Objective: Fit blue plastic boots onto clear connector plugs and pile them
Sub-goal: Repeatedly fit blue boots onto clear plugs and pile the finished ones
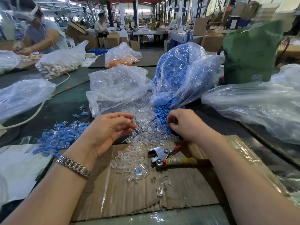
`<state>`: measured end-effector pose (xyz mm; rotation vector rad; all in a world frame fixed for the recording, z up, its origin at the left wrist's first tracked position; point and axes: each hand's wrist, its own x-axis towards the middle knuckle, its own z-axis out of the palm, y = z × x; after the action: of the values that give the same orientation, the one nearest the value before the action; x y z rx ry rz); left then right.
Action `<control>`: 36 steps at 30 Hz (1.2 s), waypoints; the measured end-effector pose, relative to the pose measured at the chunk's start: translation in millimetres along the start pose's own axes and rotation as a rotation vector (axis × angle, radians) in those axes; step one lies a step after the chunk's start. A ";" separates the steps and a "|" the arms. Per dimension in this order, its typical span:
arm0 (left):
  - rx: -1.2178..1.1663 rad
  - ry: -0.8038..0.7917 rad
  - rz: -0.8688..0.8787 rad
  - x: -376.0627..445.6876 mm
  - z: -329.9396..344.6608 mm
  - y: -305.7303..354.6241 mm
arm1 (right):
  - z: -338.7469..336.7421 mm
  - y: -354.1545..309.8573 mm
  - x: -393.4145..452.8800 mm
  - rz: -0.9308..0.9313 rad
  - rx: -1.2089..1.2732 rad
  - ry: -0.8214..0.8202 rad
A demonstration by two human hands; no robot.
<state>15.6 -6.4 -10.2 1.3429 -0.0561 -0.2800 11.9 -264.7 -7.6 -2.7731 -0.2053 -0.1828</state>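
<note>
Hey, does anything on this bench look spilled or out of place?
Yes. Clear plugs and blue boots have spilled from their open bags across the cardboard. Pliers lie among the plugs, under the right forearm. A few finished pieces sit apart from the pile.

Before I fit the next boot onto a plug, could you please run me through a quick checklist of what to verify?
1. Plug in hand: ok. The left hand pinches a clear plug at its fingers.
2. Boot in hand: cannot tell. The right hand is curled at the spilled blue boots, but what it holds is hidden.
3. Boot supply: ok. The blue bag is full and spilling.
4. Plug supply: ok. Loose clear plugs lie between both hands.
5. Finished pile: ok. Fitted pieces lie left of the left hand.
6. Pliers: ok. They lie on the cardboard, beside the right wrist.
</note>
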 end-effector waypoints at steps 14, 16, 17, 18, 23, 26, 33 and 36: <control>-0.162 -0.150 -0.008 -19.3 22.5 4.6 | -27.3 -48.3 -28.0 -0.206 0.933 0.034; -0.151 -0.141 -0.010 -20.4 24.2 5.5 | -25.3 -50.8 -29.0 -0.244 0.817 0.060; -0.144 -0.143 -0.010 -21.1 24.8 6.1 | -24.6 -51.6 -29.4 -0.262 0.767 0.070; -0.139 -0.150 -0.010 -22.0 25.3 6.5 | -23.8 -52.1 -29.8 -0.276 0.732 0.078; -0.118 -0.173 0.005 -24.6 26.6 7.5 | -20.1 -51.6 -30.1 -0.312 0.652 0.095; -0.094 -0.170 0.025 -24.5 27.7 6.9 | -18.3 -52.5 -29.9 -0.339 0.571 0.126; -0.064 -0.156 0.016 -22.8 25.7 3.4 | -16.9 -53.5 -29.4 -0.363 0.473 0.131; -0.061 -0.178 0.003 -21.8 23.3 2.5 | -21.8 -53.9 -31.0 -0.343 0.476 0.096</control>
<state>-9.8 -23.0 0.2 1.2544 -0.1970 -0.3954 -29.6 -226.2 26.1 -2.2355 -0.6132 -0.3074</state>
